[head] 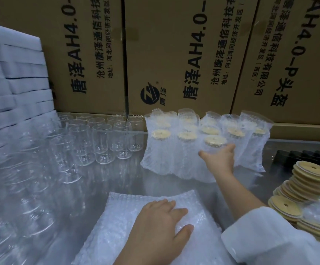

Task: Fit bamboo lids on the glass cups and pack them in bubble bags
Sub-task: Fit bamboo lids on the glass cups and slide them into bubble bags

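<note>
Brown cardboard cartons [174, 54] printed in black fill the back at twelve o'clock, behind a shiny steel desk [117, 178]. White foam slabs [12, 73] are stacked at ten o'clock.

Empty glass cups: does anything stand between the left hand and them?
Nothing visible does. The left hand rests on the bubble bags, and only bare table lies between it and the glass cups.
</note>
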